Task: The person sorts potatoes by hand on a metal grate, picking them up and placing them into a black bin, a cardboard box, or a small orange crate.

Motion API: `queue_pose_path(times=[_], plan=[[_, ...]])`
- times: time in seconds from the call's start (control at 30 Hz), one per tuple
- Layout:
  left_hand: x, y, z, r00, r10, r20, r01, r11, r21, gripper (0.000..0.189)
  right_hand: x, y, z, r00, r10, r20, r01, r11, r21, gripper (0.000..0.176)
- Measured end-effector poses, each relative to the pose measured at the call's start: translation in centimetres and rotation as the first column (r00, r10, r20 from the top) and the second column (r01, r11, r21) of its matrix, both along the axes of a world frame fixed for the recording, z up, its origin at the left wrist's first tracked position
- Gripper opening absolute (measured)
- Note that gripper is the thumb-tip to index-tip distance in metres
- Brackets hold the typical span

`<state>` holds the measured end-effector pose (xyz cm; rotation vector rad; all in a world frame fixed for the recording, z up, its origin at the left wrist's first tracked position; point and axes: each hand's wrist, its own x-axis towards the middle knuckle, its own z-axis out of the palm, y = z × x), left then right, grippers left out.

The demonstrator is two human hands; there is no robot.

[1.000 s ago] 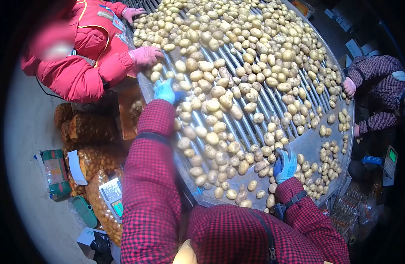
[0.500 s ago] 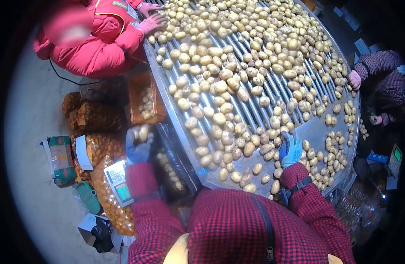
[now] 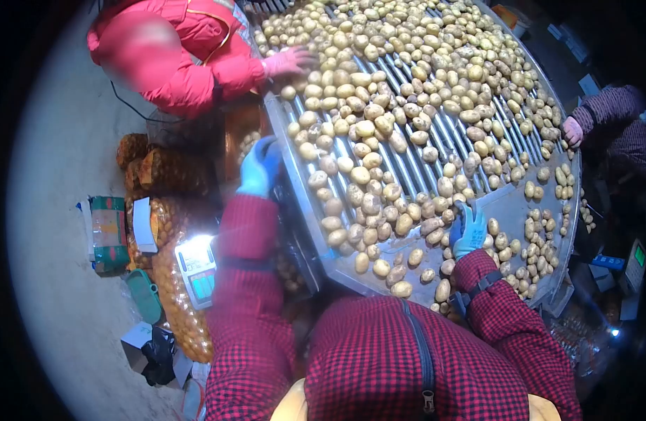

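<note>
My left hand (image 3: 260, 168), in a blue glove, is over the left edge of the sorting table, beside the orange crate (image 3: 240, 130). Motion smears its fingers, and no potato shows in it. Low on the table, my right hand (image 3: 469, 233), also blue-gloved, rests among loose potatoes (image 3: 403, 224) with fingers apart and curved. Its fingertips are close to a potato; I cannot make out whether they touch it. Potatoes cover much of the metal roller bars (image 3: 407, 177), and some lie on the flat metal plate (image 3: 505, 203) at the near end.
Across at upper left, a person in a red coat reaches a pink-gloved hand (image 3: 289, 62) over the potatoes. Another person's hand (image 3: 573, 131) is at the right rim. Net sacks of potatoes (image 3: 170, 281) and a digital scale (image 3: 196, 270) stand on my left.
My left hand, which held a potato, has moved up and right to the table edge; that potato no longer shows. The red-coated person's hand has reached further over the table.
</note>
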<state>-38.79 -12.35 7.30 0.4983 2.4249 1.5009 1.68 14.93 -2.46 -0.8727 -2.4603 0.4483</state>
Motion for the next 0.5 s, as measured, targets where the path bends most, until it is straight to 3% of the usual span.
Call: queue_pose_path(times=[0.03,0.07,0.1,0.17,0.3,0.4,0.5], plan=[[-2.7,2.0,-3.5,0.975,-0.088,-0.205,0.084,0.996,-0.028,0.034,0.0,0.1,0.3,1.0,-0.001,-0.001,0.001,1.0,-0.009,0.038],[-3.7,4.5,-4.4,0.965,-0.137,-0.224,0.106,0.983,-0.147,0.037,0.1,0.2,-0.1,1.0,-0.005,0.023,0.005,1.0,0.007,0.034],[-3.6,6.7,-3.0,0.936,-0.24,-0.258,0.123,0.908,-0.4,0.041,0.2,0.3,-0.5,1.0,-0.01,0.026,0.01,1.0,0.001,0.033],[-6.3,9.8,-6.2,0.798,-0.381,-0.467,0.037,0.804,-0.593,0.043,0.3,0.5,-1.1,0.999,-0.02,0.033,0.021,1.0,-0.01,0.031],[-8.5,13.0,-7.3,0.806,-0.475,-0.353,0.036,0.635,-0.771,0.047,0.2,0.4,-0.4,0.999,-0.004,0.034,0.003,1.0,0.029,0.026],[-7.1,15.0,-3.2,0.902,-0.352,-0.251,-0.021,0.544,-0.839,0.049,-0.1,0.5,0.3,0.999,-0.007,0.032,0.006,0.999,0.047,0.025],[-8.0,15.0,-2.7,0.908,-0.365,-0.206,0.041,0.566,-0.823,0.048,0.0,0.5,-0.4,0.998,0.001,0.056,-0.003,1.0,0.028,0.029]])
